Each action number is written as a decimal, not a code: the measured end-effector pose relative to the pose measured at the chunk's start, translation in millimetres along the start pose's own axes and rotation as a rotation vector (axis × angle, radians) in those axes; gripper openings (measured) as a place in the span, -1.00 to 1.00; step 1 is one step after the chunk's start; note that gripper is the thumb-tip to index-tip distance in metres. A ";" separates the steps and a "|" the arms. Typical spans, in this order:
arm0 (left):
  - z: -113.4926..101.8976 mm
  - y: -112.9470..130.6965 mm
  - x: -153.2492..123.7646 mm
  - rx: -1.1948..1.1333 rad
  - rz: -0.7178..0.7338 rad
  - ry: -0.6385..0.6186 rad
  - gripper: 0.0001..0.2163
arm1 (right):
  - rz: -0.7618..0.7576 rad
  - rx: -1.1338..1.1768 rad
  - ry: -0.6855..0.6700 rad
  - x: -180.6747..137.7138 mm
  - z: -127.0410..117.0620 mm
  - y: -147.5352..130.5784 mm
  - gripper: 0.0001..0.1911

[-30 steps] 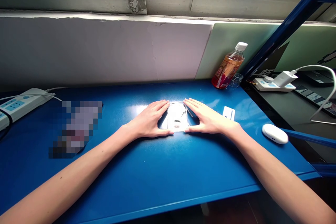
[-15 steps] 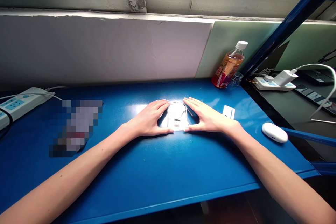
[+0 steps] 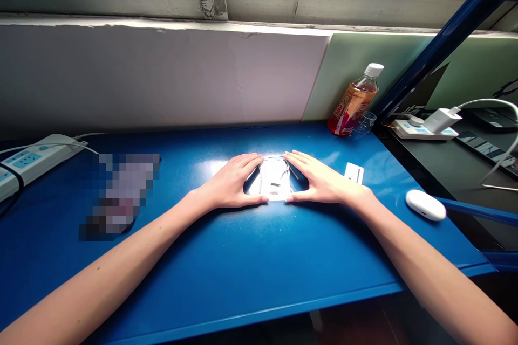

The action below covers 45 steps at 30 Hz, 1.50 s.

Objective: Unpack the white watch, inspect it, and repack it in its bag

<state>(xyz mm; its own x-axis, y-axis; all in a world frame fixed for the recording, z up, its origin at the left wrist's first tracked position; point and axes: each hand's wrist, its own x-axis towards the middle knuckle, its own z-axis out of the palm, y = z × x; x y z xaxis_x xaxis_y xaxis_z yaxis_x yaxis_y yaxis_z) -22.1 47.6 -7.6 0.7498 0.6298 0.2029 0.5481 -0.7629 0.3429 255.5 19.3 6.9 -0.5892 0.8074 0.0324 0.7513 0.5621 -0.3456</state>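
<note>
A small clear, shiny rectangular piece (image 3: 275,179) with a washed-out white middle and a little dark slot lies at the centre of the blue table. Glare hides its exact kind. My left hand (image 3: 234,180) grips its left side, thumb at the near corner and fingertips at the far one. On the right side my right hand (image 3: 318,178) does the same in mirror image. Both thumbs are apart from the fingers, with the piece spanned between them.
A blurred phone-shaped thing (image 3: 125,194) and a power strip (image 3: 40,159) are on the left. To the right are a white card (image 3: 354,172), a white oval case (image 3: 426,205) and a drink bottle (image 3: 354,102). Beyond a blue post (image 3: 441,38) stands another power strip (image 3: 424,129).
The whole view has shifted very slightly. Both hands keep their places around the clear piece, and nothing else has visibly moved.
</note>
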 end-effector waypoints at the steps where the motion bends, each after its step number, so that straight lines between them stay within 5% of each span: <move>1: -0.2 0.2 -0.1 0.002 -0.001 0.001 -0.15 | -0.002 -0.007 0.002 0.0 -0.1 0.1 0.09; 45: 1.5 -0.1 -1.8 0.019 -0.048 -0.015 -0.05 | 0.056 0.006 -0.007 0.1 4.0 5.5 0.15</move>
<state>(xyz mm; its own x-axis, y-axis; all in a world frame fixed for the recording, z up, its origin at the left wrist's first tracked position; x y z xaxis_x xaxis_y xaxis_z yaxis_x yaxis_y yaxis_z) -23.0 46.3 -9.3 0.7280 0.6636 0.1724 0.5905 -0.7346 0.3341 258.4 21.8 1.2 -0.5485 0.8362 0.0061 0.7814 0.5151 -0.3521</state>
